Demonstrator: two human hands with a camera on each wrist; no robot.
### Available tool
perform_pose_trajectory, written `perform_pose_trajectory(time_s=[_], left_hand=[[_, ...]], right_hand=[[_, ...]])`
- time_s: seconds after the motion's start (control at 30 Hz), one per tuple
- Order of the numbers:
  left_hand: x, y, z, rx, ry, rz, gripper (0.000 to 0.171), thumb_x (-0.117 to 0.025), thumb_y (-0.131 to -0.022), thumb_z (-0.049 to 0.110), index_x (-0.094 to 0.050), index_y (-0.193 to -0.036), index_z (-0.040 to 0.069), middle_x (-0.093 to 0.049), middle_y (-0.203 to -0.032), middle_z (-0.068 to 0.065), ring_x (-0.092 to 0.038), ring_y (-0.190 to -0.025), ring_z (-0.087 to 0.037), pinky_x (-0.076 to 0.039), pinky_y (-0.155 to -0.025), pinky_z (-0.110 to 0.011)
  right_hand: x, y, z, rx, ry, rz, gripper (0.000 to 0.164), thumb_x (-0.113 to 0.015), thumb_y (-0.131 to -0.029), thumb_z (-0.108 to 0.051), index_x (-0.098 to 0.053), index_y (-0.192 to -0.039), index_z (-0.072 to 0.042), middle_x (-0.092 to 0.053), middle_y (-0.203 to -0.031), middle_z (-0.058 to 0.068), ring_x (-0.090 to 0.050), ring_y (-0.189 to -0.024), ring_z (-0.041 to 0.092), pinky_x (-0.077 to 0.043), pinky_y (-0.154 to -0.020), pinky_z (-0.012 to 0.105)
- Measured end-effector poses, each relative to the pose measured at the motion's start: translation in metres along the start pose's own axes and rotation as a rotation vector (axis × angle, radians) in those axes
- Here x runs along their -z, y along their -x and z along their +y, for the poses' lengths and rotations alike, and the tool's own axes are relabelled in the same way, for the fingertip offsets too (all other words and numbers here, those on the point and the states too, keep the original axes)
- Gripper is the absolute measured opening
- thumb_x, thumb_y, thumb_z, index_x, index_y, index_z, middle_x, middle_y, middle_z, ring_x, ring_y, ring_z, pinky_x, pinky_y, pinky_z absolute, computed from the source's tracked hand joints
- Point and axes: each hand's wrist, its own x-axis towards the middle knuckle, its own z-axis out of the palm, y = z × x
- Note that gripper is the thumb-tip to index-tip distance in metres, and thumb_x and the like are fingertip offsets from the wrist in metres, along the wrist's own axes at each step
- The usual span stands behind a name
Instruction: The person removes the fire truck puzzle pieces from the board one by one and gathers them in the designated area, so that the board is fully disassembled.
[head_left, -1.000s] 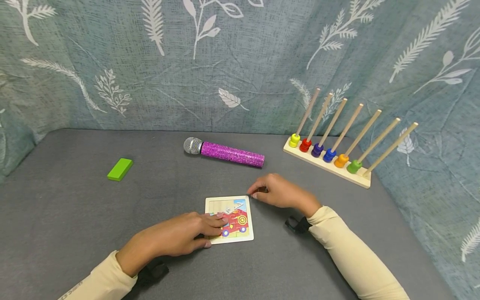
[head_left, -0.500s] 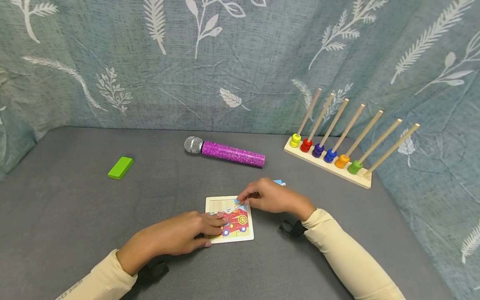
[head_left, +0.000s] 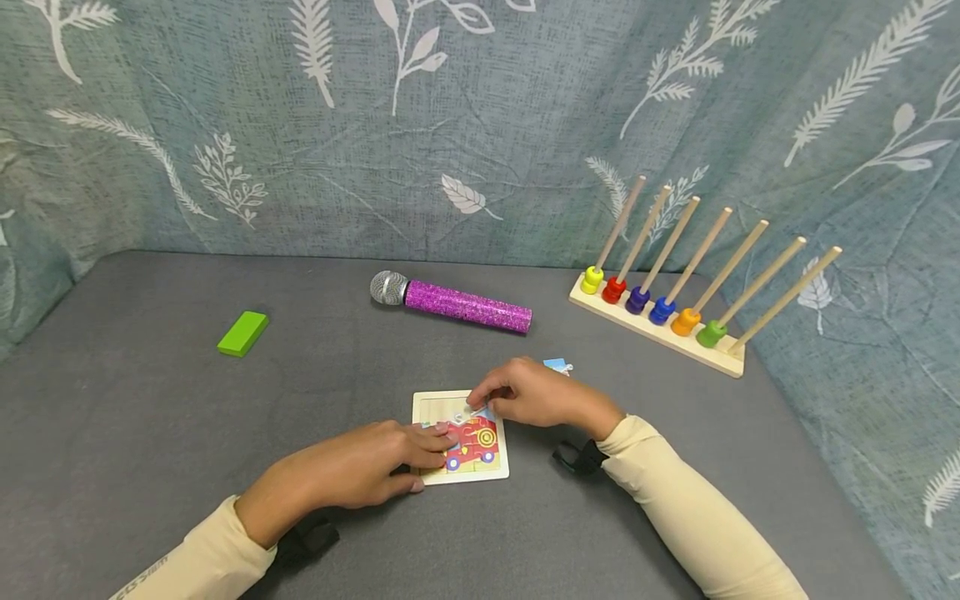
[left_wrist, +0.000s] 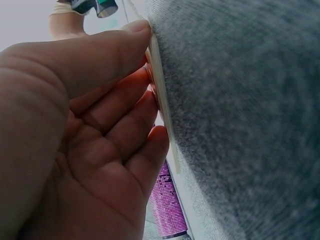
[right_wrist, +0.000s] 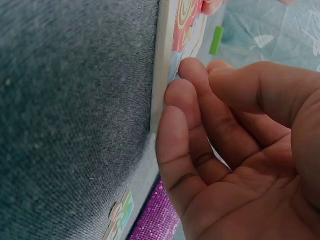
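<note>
A small square wooden jigsaw puzzle (head_left: 471, 477) with a red vehicle picture lies flat on the table. My left hand (head_left: 375, 465) rests on its left part, fingers stretched over the picture and thumb at the near left edge. At the upper right corner, my right hand (head_left: 536, 393) has thumb and fingertips bent together over a blue-and-white puzzle piece (head_left: 480, 410), mostly hidden beneath them. In the right wrist view the fingertips (right_wrist: 192, 70) are right at the board's edge. A loose blue puzzle piece (head_left: 557, 365) lies on the table behind the right hand.
A purple glittery microphone (head_left: 468, 307) lies beyond the puzzle. Back right stands a wooden peg rack (head_left: 652, 329) with coloured beads at the foot of its upright rods. A green block (head_left: 243, 333) is at the left. Patterned cloth hangs behind the grey table.
My right hand has come in leftward from beside the puzzle onto its upper right corner, uncovering the loose piece behind it. The left hand has stayed on the board.
</note>
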Motion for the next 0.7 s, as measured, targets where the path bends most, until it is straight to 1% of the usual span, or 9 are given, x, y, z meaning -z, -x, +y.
perform_pose_trajectory(time_s=[0.13,0.27,0.37,0.5,0.57,0.7], left_hand=[[-0.001,0.0,0.0,-0.007,-0.01,0.006,0.037,-0.068,-0.089,0.007,-0.066,-0.126,0.005,-0.056,-0.137,-0.005,-0.051,-0.127,-0.024,-0.043,-0.102,-0.043],[-0.001,0.0,0.0,-0.019,-0.015,0.011,0.036,-0.068,-0.089,0.007,-0.066,-0.125,0.004,-0.057,-0.136,-0.005,-0.052,-0.126,-0.023,-0.044,-0.101,-0.042],[-0.001,0.0,0.0,-0.031,-0.014,0.018,0.036,-0.068,-0.089,0.007,-0.067,-0.125,0.004,-0.057,-0.135,-0.006,-0.052,-0.126,-0.023,-0.044,-0.101,-0.042],[0.0,0.001,-0.001,-0.047,-0.021,0.031,0.036,-0.068,-0.088,0.007,-0.067,-0.125,0.004,-0.058,-0.135,-0.006,-0.052,-0.126,-0.023,-0.044,-0.101,-0.042],[0.0,0.0,-0.001,-0.062,-0.03,0.041,0.036,-0.069,-0.088,0.007,-0.067,-0.124,0.004,-0.058,-0.134,-0.006,-0.053,-0.125,-0.023,-0.045,-0.1,-0.042],[-0.001,0.0,-0.001,-0.049,-0.025,0.032,0.036,-0.068,-0.089,0.008,-0.067,-0.124,0.005,-0.058,-0.135,-0.006,-0.053,-0.125,-0.022,-0.045,-0.1,-0.042]], right_hand=[[0.0,0.0,0.0,0.011,0.019,-0.009,0.028,-0.054,-0.087,0.007,-0.074,-0.105,-0.003,-0.071,-0.1,0.0,-0.054,-0.079,0.006,-0.047,-0.069,0.021],[-0.001,0.001,0.0,0.031,0.063,-0.015,0.028,-0.055,-0.089,0.005,-0.074,-0.106,-0.005,-0.071,-0.102,-0.002,-0.053,-0.086,0.008,-0.046,-0.074,0.022],[-0.001,-0.001,0.0,0.082,0.093,-0.021,0.03,-0.053,-0.088,0.007,-0.074,-0.107,-0.004,-0.071,-0.104,0.0,-0.054,-0.088,0.009,-0.046,-0.076,0.023],[-0.001,-0.007,-0.002,0.158,0.102,-0.025,0.029,-0.054,-0.088,0.011,-0.074,-0.104,-0.002,-0.072,-0.1,0.002,-0.058,-0.086,0.009,-0.048,-0.077,0.024],[-0.002,-0.008,-0.003,0.155,0.103,-0.025,0.025,-0.056,-0.09,0.008,-0.074,-0.103,-0.002,-0.071,-0.098,0.001,-0.059,-0.087,0.008,-0.048,-0.079,0.024],[-0.004,-0.009,-0.004,0.098,0.052,-0.05,0.021,-0.057,-0.094,0.003,-0.073,-0.106,-0.002,-0.069,-0.1,0.002,-0.057,-0.087,0.006,-0.049,-0.079,0.023]])
